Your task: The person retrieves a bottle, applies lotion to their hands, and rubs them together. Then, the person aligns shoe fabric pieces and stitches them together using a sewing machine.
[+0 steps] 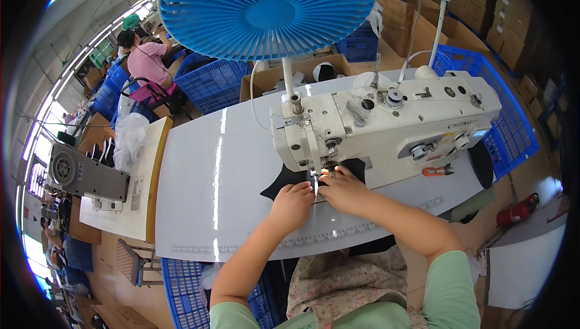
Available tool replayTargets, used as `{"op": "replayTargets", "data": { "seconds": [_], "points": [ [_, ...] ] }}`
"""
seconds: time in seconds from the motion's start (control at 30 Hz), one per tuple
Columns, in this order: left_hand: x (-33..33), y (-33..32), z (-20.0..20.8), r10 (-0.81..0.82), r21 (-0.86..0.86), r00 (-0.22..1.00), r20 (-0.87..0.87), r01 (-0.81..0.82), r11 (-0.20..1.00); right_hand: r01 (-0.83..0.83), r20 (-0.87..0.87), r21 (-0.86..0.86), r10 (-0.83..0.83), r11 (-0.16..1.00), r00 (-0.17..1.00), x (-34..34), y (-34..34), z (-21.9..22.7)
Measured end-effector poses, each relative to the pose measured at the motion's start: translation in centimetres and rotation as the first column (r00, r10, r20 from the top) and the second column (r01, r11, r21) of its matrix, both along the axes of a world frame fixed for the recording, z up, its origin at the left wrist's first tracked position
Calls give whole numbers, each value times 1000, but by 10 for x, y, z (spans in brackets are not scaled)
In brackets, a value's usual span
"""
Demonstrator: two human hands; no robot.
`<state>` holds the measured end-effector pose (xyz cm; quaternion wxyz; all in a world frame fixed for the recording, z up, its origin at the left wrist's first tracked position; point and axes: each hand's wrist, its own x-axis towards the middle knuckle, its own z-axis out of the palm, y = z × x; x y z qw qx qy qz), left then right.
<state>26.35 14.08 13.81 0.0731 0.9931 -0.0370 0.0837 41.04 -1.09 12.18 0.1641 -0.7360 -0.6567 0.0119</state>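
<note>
A black fabric piece point(278, 183) lies under the needle area of a white sewing machine point(374, 129), its pointed corner sticking out to the left. My left hand point(292, 206) grips the near edge of the fabric with bent fingers, just left of the needle. On the other side, my right hand point(343, 191) has its fingers curled onto the same piece, close beside the presser foot. The fingertips of both hands are partly hidden against the dark cloth. More of the fabric shows behind the right hand, under the machine's arm.
A blue fan guard point(270, 12) hangs over the far side of the pale sewing table point(193, 184). Orange-handled thread snips point(436, 171) rest by the machine base. Blue crates point(211, 81) stand behind; a person in pink point(148, 63) sits far left.
</note>
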Motion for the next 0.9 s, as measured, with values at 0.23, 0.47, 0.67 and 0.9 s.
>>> {"op": "replayTargets", "data": {
  "seconds": [0.23, 0.47, 0.67, 0.9],
  "points": [
    [1, -4, 0, 15, 73, 1000, -12, -14, 997, 31, 132, 86, -42, 996, 990, -8, 1, -2],
    [5, -4, -6, 22, 63, 998, 55, -26, 998, 15, 201, 187, -53, 982, 978, -8, 6, -9],
    [9, -3, -11, 23, 75, 993, 112, -32, 997, -17, 362, 265, -83, 964, 928, -9, 10, -9],
    [13, -1, -16, 49, 38, 993, 106, -53, 998, 63, 380, 69, -85, 996, 921, -13, 11, -6]
  ]
}}
